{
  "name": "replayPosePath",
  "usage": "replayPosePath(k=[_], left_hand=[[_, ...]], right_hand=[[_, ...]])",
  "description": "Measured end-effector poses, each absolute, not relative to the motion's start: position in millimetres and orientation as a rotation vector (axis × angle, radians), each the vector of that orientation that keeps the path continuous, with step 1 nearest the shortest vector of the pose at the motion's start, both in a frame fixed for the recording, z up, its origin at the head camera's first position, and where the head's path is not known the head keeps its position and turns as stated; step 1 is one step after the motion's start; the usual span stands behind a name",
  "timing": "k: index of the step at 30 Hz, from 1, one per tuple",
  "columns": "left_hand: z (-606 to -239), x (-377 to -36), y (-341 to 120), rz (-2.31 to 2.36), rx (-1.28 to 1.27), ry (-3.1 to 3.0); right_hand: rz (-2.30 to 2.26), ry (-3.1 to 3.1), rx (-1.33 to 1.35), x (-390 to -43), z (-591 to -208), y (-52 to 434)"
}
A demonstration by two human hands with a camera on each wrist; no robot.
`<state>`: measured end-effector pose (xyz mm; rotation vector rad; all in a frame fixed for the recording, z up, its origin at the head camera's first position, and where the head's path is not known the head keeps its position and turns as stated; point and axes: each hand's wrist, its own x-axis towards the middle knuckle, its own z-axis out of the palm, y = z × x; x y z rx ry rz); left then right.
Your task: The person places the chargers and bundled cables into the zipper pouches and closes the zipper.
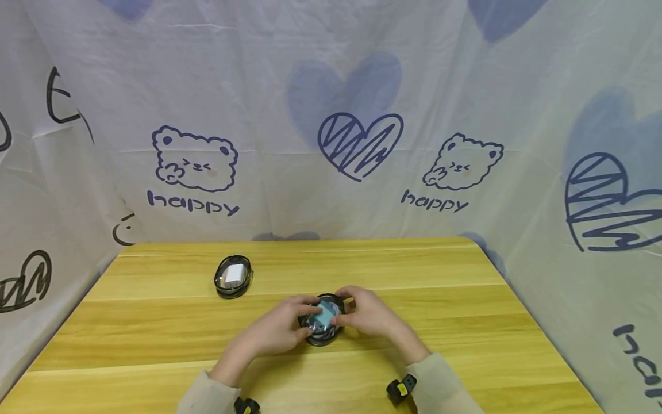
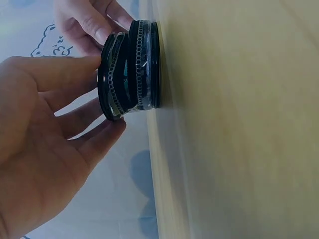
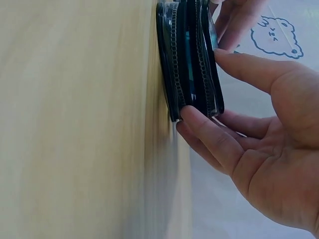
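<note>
A small oval clear pouch (image 1: 322, 337) with black trim sits on the table, a light blue block (image 1: 324, 316) showing through its top. My left hand (image 1: 276, 326) holds its left side, thumb and fingers at the upper rim. On the opposite side my right hand (image 1: 368, 313) grips the rim between thumb and fingers. Both wrist views show the side of the pouch, where two rows of zipper teeth (image 2: 139, 64) stand apart. Through the gap between them some teal (image 3: 189, 55) shows. The rest of the contents is hidden.
A second clear pouch (image 1: 233, 294) with black trim lies farther back on the left, a white block (image 1: 235, 275) inside. The wooden table (image 1: 439, 270) ends at a printed cloth (image 1: 279, 190) hung behind and along both sides.
</note>
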<state>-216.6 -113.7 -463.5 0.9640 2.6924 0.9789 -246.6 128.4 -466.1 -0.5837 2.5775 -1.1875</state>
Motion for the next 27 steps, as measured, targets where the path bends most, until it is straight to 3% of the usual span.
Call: replayPosePath(k=[27], left_hand=[[-461, -214, -116, 0.964, 0.978, 2.651]], right_hand=[[-1.257, 2.478, -0.631, -252, -463, 145]])
